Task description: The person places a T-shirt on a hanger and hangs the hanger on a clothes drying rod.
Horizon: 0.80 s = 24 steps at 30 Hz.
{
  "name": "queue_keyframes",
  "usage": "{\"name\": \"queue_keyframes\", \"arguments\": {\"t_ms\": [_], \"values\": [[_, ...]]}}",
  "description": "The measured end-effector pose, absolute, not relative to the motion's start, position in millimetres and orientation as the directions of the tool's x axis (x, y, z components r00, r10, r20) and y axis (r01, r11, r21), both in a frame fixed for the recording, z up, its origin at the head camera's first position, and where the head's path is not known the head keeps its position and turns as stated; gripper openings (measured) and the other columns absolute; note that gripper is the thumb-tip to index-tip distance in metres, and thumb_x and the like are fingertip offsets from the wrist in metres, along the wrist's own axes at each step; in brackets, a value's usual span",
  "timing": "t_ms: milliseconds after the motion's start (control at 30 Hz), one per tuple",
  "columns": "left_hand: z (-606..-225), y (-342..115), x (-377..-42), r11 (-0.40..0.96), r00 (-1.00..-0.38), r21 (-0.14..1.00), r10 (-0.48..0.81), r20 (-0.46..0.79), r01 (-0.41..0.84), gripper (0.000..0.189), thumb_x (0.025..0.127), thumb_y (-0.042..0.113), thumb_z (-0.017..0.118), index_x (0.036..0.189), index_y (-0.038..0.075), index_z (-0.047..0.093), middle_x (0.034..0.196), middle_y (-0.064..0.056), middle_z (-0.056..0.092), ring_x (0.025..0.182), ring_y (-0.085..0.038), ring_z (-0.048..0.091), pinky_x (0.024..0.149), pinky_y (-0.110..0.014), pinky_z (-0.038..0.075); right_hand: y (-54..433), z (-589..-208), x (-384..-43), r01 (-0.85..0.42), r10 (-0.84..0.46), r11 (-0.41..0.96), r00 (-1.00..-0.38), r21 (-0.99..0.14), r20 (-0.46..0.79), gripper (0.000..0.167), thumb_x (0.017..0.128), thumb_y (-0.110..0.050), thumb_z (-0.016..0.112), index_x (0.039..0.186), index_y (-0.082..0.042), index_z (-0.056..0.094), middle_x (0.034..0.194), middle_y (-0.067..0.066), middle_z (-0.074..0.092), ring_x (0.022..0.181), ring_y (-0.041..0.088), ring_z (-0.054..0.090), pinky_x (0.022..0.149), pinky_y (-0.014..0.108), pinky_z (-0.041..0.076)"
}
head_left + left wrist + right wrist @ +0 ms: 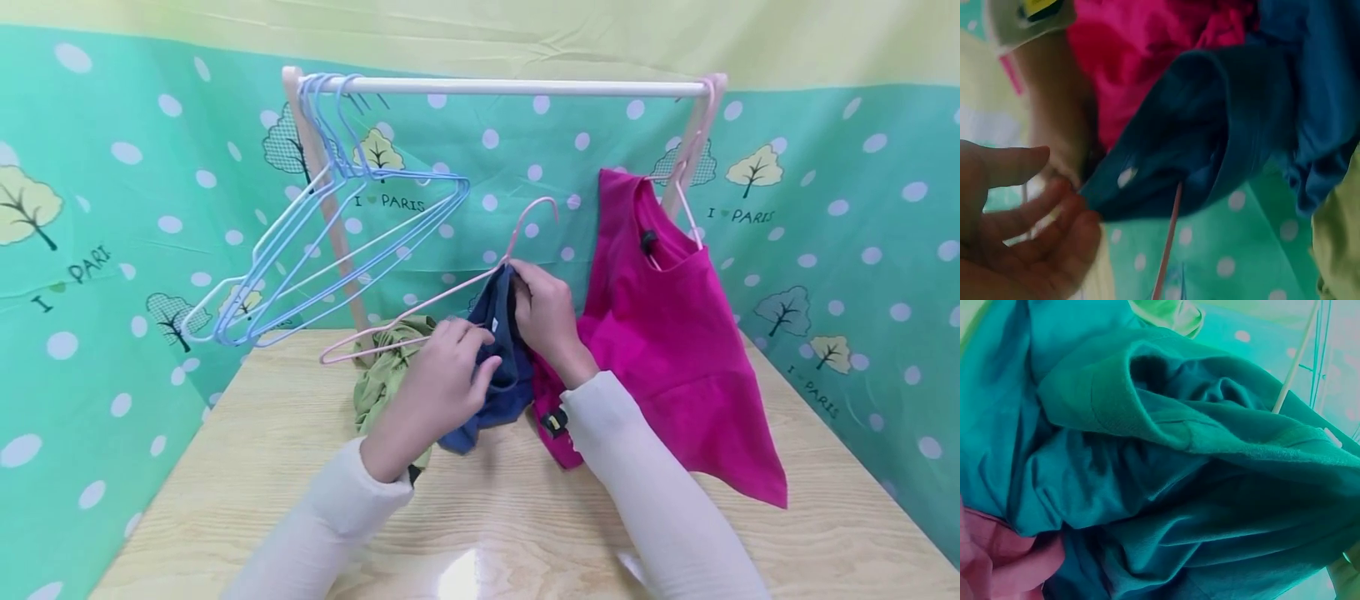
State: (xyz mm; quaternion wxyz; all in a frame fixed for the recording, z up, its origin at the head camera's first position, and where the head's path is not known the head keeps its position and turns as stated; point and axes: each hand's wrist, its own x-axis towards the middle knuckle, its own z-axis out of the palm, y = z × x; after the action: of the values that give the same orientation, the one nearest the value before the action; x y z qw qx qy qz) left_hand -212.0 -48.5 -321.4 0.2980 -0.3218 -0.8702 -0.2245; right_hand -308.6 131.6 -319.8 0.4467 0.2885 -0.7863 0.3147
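Note:
A pink hanger [450,290] sits tilted mid-scene, its hook up and one arm bare toward the left. Its other part goes into the neck opening of a navy blue shirt [504,379], which has a small white tag at the collar. My right hand [546,312] pinches the shirt's collar edge beside the hanger's neck. Lower left, my left hand [442,379] is beside the opening with its fingers loosely bent and thumb apart. In the left wrist view, the fingertips [1088,222] are close to the collar [1129,178]; whether they touch it is unclear.
A white-barred rack [510,86] stands at the back. Blue hangers [352,175] hang at its left end, and a magenta sleeveless top [675,333] hangs on a pink hanger at the right. A crumpled olive-green garment [378,379] lies on the wooden table [247,467].

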Motion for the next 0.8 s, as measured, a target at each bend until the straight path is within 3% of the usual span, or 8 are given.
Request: {"name": "queue_keyframes", "arguments": {"t_ms": [100,200,467,800], "values": [[-326.5,-35.6,-219.4,0.731,-0.702,0.241,0.426,0.57,0.639,0.026,0.096,0.018,0.072,0.11,-0.004,0.068,0.106,-0.016,0.067,0.1,-0.034,0.064,0.089,-0.046,0.054,131.0,-318.8,-308.2,-0.734,-0.174,0.635,-0.438,-0.24,0.882,0.023,0.1,0.005,0.056,0.117,0.005,0.071,0.11,0.02,0.074,0.101,0.033,0.073,0.088,0.045,0.058],[-333.3,-24.6,-227.5,0.76,-0.75,0.252,0.422,0.509,0.599,0.028,0.097,0.02,0.07,0.11,-0.004,0.066,0.104,-0.018,0.066,0.098,-0.036,0.065,0.088,-0.049,0.055,130.1,-318.1,-307.5,-0.733,-0.175,0.632,-0.45,-0.251,0.876,0.023,0.101,0.004,0.056,0.117,0.005,0.071,0.11,0.02,0.074,0.1,0.033,0.073,0.088,0.044,0.058],[-353.4,-6.0,-245.6,0.77,-0.775,0.28,0.401,0.488,0.574,0.023,0.096,0.02,0.071,0.096,-0.001,0.061,0.09,-0.016,0.063,0.083,-0.035,0.064,0.075,-0.049,0.054,127.8,-315.7,-305.7,-0.732,-0.155,0.623,-0.461,-0.276,0.874,0.024,0.1,0.005,0.056,0.118,0.005,0.071,0.111,0.02,0.074,0.102,0.032,0.072,0.089,0.044,0.058],[-372.8,2.7,-249.3,0.809,-0.792,0.164,0.473,0.385,0.564,0.027,0.095,0.023,0.073,0.102,0.002,0.059,0.081,-0.01,0.064,0.071,-0.03,0.068,0.058,-0.044,0.057,124.7,-307.7,-305.2,-0.738,-0.152,0.616,-0.454,-0.276,0.878,0.024,0.1,0.004,0.055,0.117,0.005,0.072,0.111,0.02,0.074,0.101,0.032,0.072,0.087,0.044,0.058]]}}
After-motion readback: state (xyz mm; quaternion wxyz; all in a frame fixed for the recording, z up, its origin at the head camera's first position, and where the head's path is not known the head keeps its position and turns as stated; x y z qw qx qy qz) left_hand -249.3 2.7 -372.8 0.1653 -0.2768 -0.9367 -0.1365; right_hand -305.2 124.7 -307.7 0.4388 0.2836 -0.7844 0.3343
